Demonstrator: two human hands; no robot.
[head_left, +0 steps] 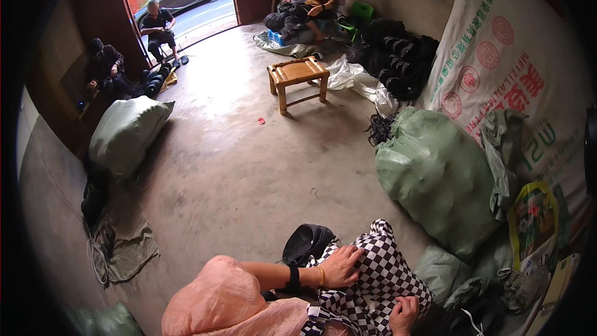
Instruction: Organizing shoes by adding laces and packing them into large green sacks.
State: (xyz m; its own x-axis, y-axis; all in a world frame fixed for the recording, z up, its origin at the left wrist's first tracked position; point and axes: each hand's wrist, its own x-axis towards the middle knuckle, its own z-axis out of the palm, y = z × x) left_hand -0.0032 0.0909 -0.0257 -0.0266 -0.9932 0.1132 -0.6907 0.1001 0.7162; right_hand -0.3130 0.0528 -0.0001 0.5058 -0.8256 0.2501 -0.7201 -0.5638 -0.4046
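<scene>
A black-and-white checkered cloth [387, 260] lies bunched in front of me at the lower right, over what looks like my lap. My left hand [341, 267], with a black band and a thin bracelet at its wrist, rests on the cloth with bent fingers closed on the fabric. Lower down, at the cloth's right side, my right hand [404, 315] has its fingers curled against the edge. Any small thing between the fingers is too hidden to make out. Just beyond my left hand sits a dark, rounded, hollow cap-like piece [307, 244].
Stuffed green sacks stand at right [435, 177] and left [127, 134]. A bamboo stool [298, 74] is on the concrete floor [249, 168]. Three people sit farther back, beside the doorway and near dark piled goods [404, 62]. A large white printed sack [491, 68] rises at right.
</scene>
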